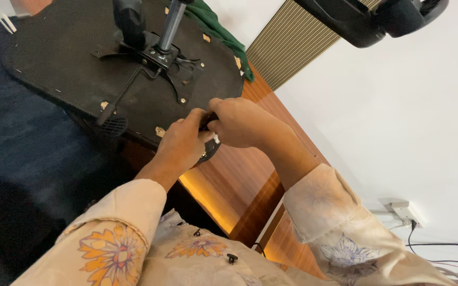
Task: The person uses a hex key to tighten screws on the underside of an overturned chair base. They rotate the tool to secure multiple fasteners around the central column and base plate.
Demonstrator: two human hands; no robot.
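From the head camera, you look down on an upturned chair seat (80, 58), its black underside facing you, lying on a wooden tabletop (239, 180). The seat's metal mechanism (157, 55) sits bolted near the middle, with a grey column (172, 24) rising from it toward the top edge. A black lever (113, 108) runs from the mechanism down to the seat's near rim.

Your left hand (181, 144) and right hand (239, 123) meet at the seat's near-right edge, touching each other. Between them you hold a small black part (210, 151) against the rim; most of it is hidden under your hands. Your left fingers curl around it from below, pressed together. Your right fingers are bent and closed over its top, thumb side toward the left hand; exactly what they pinch cannot be told.

A green cloth (221, 32) lies under the seat's far edge. The chair base (367, 18) shows at the top right. A wall socket (404, 211) with cables sits at the lower right.
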